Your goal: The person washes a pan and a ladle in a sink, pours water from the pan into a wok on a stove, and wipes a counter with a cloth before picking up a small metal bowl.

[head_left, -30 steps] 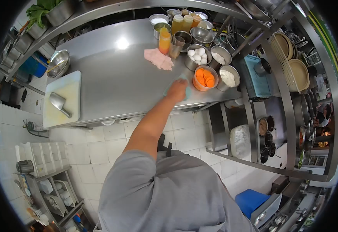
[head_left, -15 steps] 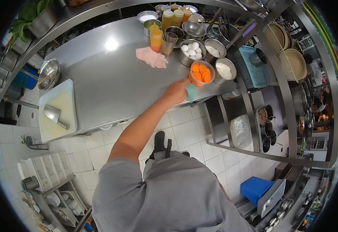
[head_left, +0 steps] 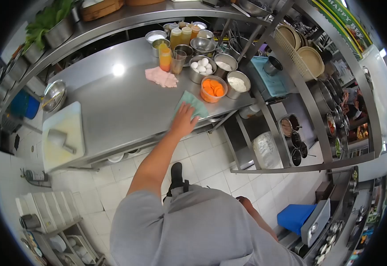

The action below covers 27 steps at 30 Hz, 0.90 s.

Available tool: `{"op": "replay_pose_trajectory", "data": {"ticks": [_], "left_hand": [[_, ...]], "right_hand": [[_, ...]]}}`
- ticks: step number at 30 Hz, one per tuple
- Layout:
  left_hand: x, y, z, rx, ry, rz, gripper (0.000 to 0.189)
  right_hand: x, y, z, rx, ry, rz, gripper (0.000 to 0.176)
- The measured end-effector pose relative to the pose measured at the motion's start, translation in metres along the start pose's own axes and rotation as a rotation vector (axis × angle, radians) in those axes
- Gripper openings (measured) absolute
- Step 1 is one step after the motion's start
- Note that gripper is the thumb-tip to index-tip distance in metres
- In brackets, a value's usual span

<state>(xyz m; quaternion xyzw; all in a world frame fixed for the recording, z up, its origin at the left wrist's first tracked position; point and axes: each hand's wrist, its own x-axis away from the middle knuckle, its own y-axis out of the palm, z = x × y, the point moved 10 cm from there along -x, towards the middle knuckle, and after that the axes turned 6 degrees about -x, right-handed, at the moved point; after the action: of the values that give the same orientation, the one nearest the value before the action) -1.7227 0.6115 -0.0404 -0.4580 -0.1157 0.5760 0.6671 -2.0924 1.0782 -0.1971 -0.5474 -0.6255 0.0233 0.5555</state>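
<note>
Landmark: orange tub of carrot slices (head_left: 213, 88), near the front right corner of the steel counter (head_left: 113, 102).

Left hand (head_left: 182, 122): flat, fingers spread, palm down on a teal cloth (head_left: 189, 103). It presses the cloth and has no grip closed round it. The cloth lies just left of the tub and slightly nearer the person, apart from the tub wall. Its far corner shows beyond the fingertips.

Right hand (head_left: 245, 203): low beside the torso, well below and right of the tub and off the counter. Cannot tell how far open it is or whether it holds anything.

Edges: the counter's front edge runs just behind the left wrist, below and left of the tub. The right end of the counter is just past the tub.

Room: a wide bare steel surface extends left of the tub. 1 pink cloth (head_left: 161, 76) lies up-left of the tub. 1 bowl of eggs (head_left: 201, 66) sits just behind it. 1 bowl of white powder (head_left: 237, 83) sits just to its right. A cutting board (head_left: 62, 135) lies far left.
</note>
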Motion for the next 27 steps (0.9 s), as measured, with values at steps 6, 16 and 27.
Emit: {"op": "replay_pose_trajectory", "data": {"ticks": [6,16,27], "left_hand": [[0.254,-0.008,0.024,0.026,-0.233,-0.038,0.022],[0.791,0.126,0.073,-0.207,-0.396,-1.748,0.043],[0.804,0.061,0.082,-0.246,-0.522,-1.405,0.045]], "right_hand": [[-0.007,0.014,0.024,-0.135,-0.243,0.038,0.044],[0.056,0.127,0.167,0.111,-0.335,-0.142,0.038],[0.09,0.183,0.171,0.111,-0.383,-0.247,0.034]]}}
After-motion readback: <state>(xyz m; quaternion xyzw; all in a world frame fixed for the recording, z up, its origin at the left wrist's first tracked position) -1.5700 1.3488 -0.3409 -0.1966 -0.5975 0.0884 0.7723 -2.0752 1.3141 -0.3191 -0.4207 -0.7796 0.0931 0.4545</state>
